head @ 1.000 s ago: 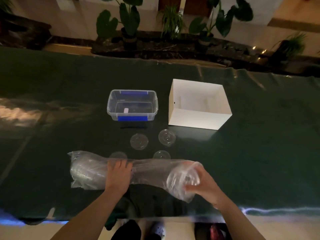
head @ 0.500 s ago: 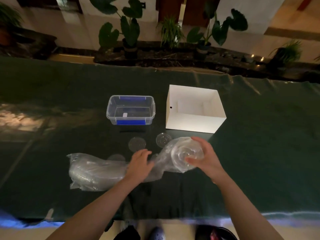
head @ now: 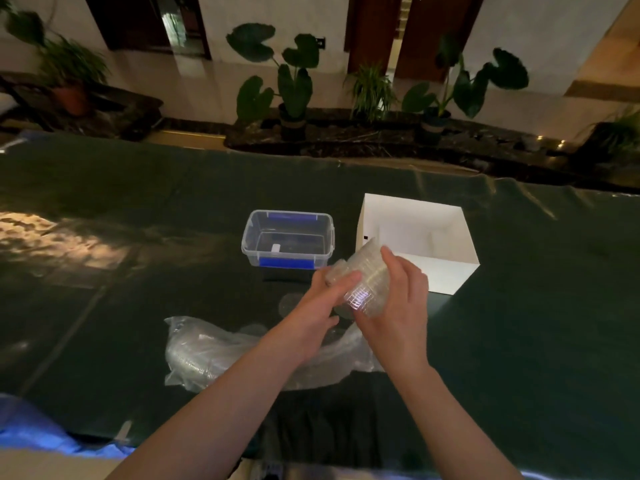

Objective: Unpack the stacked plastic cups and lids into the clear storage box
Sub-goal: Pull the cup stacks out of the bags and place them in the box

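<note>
A stack of clear plastic cups is lifted above the table, tilted, its end pointing toward the clear storage box with blue clips. My right hand wraps around the stack's near end. My left hand grips the stack from the left side. The crumpled plastic sleeve with more cups inside lies on the table below my forearms. A clear lid rests flat on the table just left of my left hand. The storage box holds only a small white label.
An open white cardboard box stands right of the storage box, just behind the raised stack. The table is covered in a dark green cloth. Potted plants line the far side beyond the table edge.
Both hands have raised the open end of the cup stack off the table and up toward the boxes. My left hand slid from the sleeve's middle to the raised end. The camera tilted upward.
</note>
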A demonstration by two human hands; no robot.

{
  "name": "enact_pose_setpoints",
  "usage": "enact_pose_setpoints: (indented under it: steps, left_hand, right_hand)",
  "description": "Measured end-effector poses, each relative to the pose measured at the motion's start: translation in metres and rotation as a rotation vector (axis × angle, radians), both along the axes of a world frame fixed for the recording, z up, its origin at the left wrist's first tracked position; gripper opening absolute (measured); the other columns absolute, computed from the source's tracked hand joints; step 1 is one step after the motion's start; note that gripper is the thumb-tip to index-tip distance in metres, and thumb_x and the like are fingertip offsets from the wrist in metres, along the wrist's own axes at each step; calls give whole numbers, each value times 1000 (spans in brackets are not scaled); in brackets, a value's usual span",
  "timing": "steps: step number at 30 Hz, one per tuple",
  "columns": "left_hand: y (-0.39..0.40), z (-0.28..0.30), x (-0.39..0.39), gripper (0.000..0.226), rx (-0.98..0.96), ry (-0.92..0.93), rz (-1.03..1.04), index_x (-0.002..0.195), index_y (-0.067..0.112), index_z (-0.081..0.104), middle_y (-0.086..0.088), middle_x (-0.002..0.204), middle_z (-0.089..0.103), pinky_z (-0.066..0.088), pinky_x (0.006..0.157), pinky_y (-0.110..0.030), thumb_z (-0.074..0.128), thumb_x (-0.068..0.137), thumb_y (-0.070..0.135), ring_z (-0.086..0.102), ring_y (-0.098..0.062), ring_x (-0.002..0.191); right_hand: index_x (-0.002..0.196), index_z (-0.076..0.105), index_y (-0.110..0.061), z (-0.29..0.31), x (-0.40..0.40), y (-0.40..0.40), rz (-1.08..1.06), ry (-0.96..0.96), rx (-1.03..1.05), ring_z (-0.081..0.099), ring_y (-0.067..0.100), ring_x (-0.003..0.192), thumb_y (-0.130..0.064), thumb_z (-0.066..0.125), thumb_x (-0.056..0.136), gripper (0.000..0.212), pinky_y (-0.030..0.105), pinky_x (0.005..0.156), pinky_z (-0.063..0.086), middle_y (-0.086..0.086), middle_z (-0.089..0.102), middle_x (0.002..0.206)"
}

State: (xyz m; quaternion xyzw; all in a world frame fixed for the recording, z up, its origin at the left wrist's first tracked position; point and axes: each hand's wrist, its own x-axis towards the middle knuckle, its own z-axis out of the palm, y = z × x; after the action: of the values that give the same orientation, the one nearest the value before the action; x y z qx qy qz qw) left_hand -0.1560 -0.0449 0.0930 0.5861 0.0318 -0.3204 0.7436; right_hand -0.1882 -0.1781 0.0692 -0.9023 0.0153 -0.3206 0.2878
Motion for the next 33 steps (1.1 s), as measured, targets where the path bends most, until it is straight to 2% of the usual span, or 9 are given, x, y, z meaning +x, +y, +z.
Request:
enact_pose_setpoints:
  steps: [3,6,12,15,18,24,26,29,33]
  left_hand:
    - [-4,18,7,77,-200,-8,69,139,36,36,-2,137,55,50,96,-53,78,75,45,59,-26,120]
    - [-1,22,12,75,-327,-14,147,138,32,38,-10,136,57,53,93,-53,79,75,33,63,-31,115]
    - [17,14,10,70,-293,-72,131,133,35,43,-11,136,55,56,81,-45,80,74,29,64,-30,113]
    - [23,11,9,71,-289,-96,130,136,30,41,-12,136,55,56,81,-44,78,75,29,63,-30,114]
    - [30,9,9,69,-272,-101,145,138,29,39,-12,138,52,55,85,-48,72,78,30,61,-31,117]
    - [48,-3,11,77,-254,-104,139,138,30,37,-12,138,53,55,82,-42,74,72,40,61,-31,117]
    - [54,-9,16,73,-260,-107,138,137,31,38,-11,137,54,55,81,-41,73,73,39,62,-29,116]
    - [62,-18,28,74,-307,-75,134,134,34,45,-11,137,53,54,80,-42,79,68,37,61,-31,117]
    - [67,-27,49,79,-358,-84,99,133,35,48,-9,136,56,53,84,-46,84,63,37,59,-31,119]
  right_hand:
    - [147,20,-28,24,5,1,108,42,138,25,-8,122,-37,89,64,108,3,93,31,-6,29,139]
    - [145,12,-45,41,7,-3,278,188,296,32,-2,128,-44,88,60,114,19,102,37,-20,29,135]
    - [117,39,-55,50,15,-8,367,223,384,39,-22,111,-52,76,64,64,-7,81,37,-39,35,117]
    - [112,34,-70,51,17,-9,409,297,368,40,-22,111,-57,78,58,71,-7,79,36,-49,34,114]
    - [115,27,-73,48,20,-4,440,374,337,40,-24,111,-68,78,49,83,-8,74,38,-54,34,113]
    - [113,36,-62,41,30,3,420,451,432,52,-14,101,-37,89,64,76,-2,74,44,-43,44,110]
    - [118,36,-53,42,36,3,408,482,438,54,-8,102,-36,88,67,75,2,80,45,-33,48,116]
    - [123,31,-45,41,47,13,340,478,379,54,5,110,-31,86,70,78,22,92,49,-16,50,126]
    - [122,39,-34,39,68,37,169,364,440,56,7,106,-33,84,73,66,22,89,51,-13,53,120]
